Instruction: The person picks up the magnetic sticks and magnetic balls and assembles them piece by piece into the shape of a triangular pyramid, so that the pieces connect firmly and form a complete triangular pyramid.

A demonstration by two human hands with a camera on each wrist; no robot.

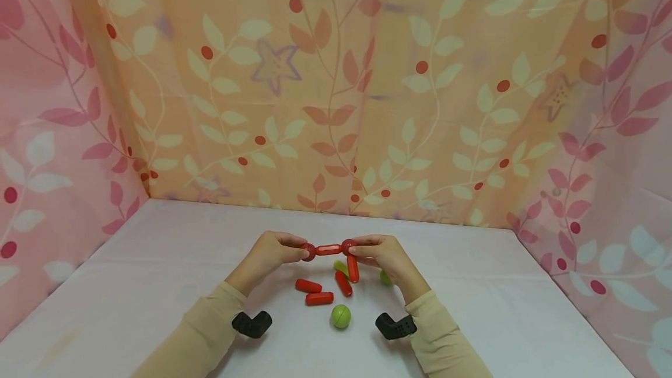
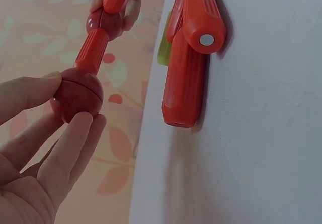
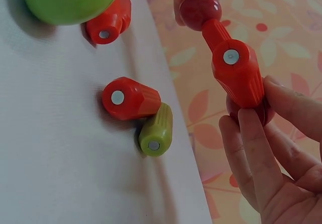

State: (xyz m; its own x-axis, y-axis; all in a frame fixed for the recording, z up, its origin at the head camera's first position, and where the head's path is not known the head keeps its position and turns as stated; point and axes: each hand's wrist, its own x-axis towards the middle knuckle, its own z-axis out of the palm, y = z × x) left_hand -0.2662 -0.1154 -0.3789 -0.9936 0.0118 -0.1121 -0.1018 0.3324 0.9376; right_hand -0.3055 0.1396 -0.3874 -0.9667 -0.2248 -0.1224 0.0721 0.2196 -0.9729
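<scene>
My left hand (image 1: 269,254) pinches a dark red ball (image 2: 78,97) between thumb and fingertips. A red magnetic rod (image 1: 329,249) runs from it to a second dark red ball (image 1: 348,246), held in the fingertips of my right hand (image 1: 387,254). From that second ball another red rod (image 3: 240,80) sticks out, angled down toward me in the head view, its round metal end facing the right wrist camera. The joined pieces are held up over the white table (image 1: 210,238).
Below the hands lie two red rods, one left (image 1: 308,286) and one nearer (image 1: 319,298). Another red rod (image 1: 343,283) lies against a yellow-green rod (image 3: 157,131). One green ball (image 1: 340,316) sits in front, another (image 1: 385,277) partly behind my right hand. Patterned cloth (image 1: 336,104) surrounds the table.
</scene>
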